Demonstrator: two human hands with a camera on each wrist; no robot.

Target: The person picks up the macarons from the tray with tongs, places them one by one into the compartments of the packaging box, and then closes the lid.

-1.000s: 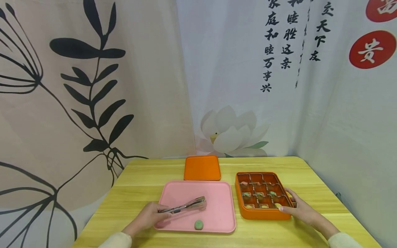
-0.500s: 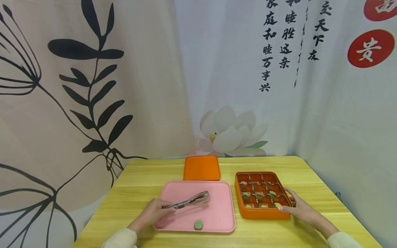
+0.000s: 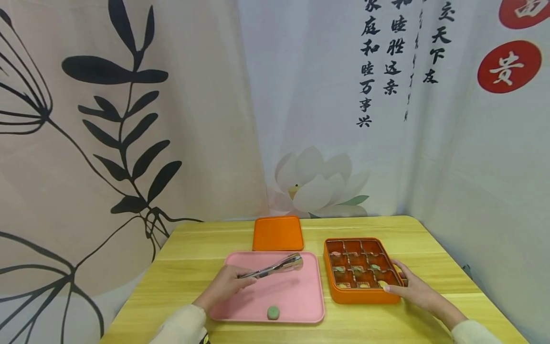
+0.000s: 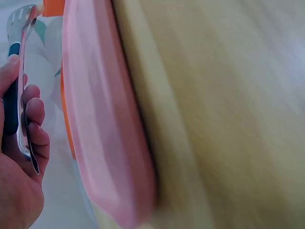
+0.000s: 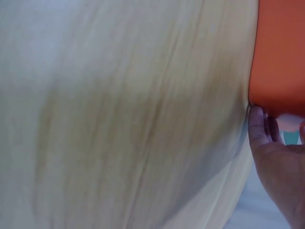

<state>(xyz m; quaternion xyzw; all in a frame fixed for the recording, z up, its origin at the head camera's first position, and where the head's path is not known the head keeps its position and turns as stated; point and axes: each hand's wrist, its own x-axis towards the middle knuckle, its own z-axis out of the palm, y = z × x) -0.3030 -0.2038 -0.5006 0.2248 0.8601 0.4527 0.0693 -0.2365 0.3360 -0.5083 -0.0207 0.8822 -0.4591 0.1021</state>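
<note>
My left hand (image 3: pixel 227 284) grips a pair of metal tongs (image 3: pixel 275 268) with dark handles, held above the pink tray (image 3: pixel 307 306). In the left wrist view a small pale thing (image 4: pixel 40 8) shows at the tongs' tips; what it is I cannot tell. A round green piece (image 3: pixel 273 313) lies near the tray's front edge. At the right, my right hand (image 3: pixel 414 290) holds the side of an orange box (image 3: pixel 365 297), its thumb at the front right corner. Clear dividers split the box into several compartments, some with small pink, green or yellow pieces inside.
Behind the tray lies a flat orange lid (image 3: pixel 278 233). Everything stands on a light wooden table (image 3: pixel 189 253). A printed cloth (image 3: pixel 215 119) hangs behind the table and at both sides.
The left hand has moved right and farther forward, carrying the tongs over the tray toward the box. The right hand, box and green piece hold their places; the head view has shifted slightly.
</note>
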